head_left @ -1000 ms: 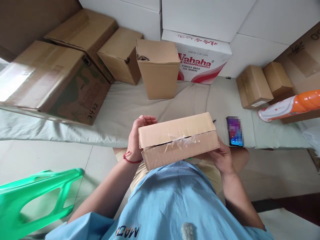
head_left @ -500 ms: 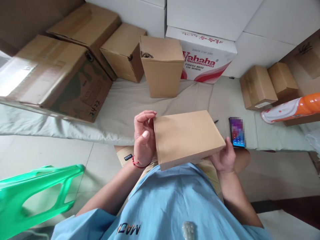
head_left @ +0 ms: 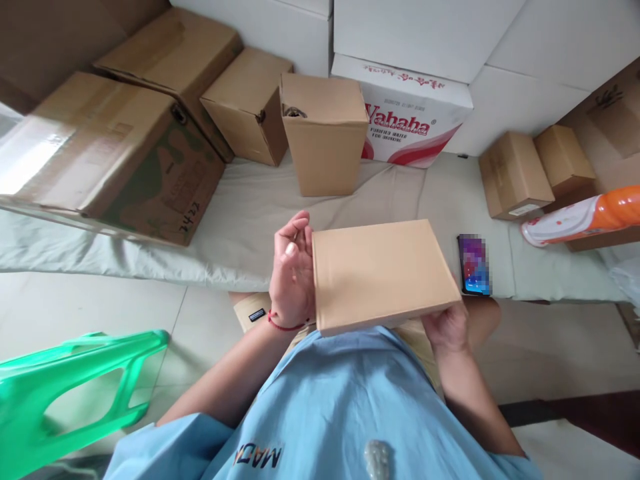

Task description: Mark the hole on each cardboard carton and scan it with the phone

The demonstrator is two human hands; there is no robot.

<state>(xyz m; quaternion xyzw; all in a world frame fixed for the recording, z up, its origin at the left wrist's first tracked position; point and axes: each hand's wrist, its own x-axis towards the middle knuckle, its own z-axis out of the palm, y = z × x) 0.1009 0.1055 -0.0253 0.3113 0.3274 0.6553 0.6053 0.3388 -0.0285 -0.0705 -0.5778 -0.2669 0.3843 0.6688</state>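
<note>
A flat brown cardboard box (head_left: 385,273) is held level over my lap, its broad plain face up. My right hand (head_left: 447,325) grips it at the near right corner, with most of the fingers hidden beneath. Against its left end stands my left hand (head_left: 293,273), palm turned toward the box and fingers loosely bent upward. That palm is at or touching the end; the box edge hides the exact contact. A red cord bracelet (head_left: 285,325) circles the left wrist.
Beyond the box, a cloth-covered surface (head_left: 250,207) bears several cardboard boxes, including a tall one (head_left: 327,153) and a white water carton (head_left: 415,127). To the right lie a phone (head_left: 474,263) and an orange-and-white cylinder (head_left: 585,217). A green plastic stool (head_left: 135,360) stands at left.
The box has shifted slightly right and its near side has tipped up a little. My left fingers have straightened upward; my right hand has moved further under the corner.
</note>
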